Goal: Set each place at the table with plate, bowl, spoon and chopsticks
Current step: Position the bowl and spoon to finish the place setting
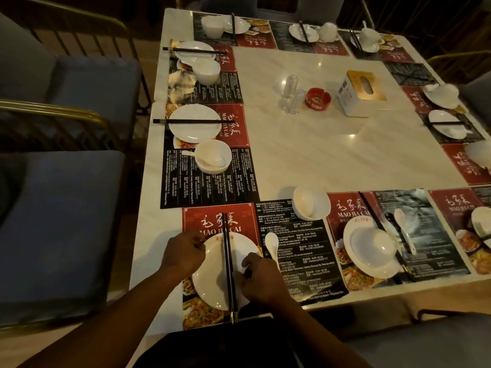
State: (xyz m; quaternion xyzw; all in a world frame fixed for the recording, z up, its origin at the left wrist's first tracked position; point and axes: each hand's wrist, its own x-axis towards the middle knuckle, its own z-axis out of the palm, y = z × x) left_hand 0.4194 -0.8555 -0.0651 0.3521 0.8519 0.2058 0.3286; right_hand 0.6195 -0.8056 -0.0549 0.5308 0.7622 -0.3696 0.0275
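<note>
In front of me a white plate [212, 277] lies on a red and black placemat [210, 221]. Black chopsticks [227, 251] lie across the plate, pointing away from me. My left hand [183, 254] pinches the plate's far left rim. Over the plate's right side, my right hand [256, 278] has curled fingers, and its thumb tip is at the chopsticks. A white spoon [271, 245] lies on the mat just right of the plate. Beyond the spoon, a white bowl [310, 201] stands at the mat's far edge.
To the right, another place has a bowl inside a plate [370, 251], a spoon [403, 229] and chopsticks [372, 216]. Several set places line the left, far and right sides. A tissue box [358, 92], red ashtray [317, 98] and clear shakers [291, 94] stand mid-table. Blue chairs [66, 221] are on the left.
</note>
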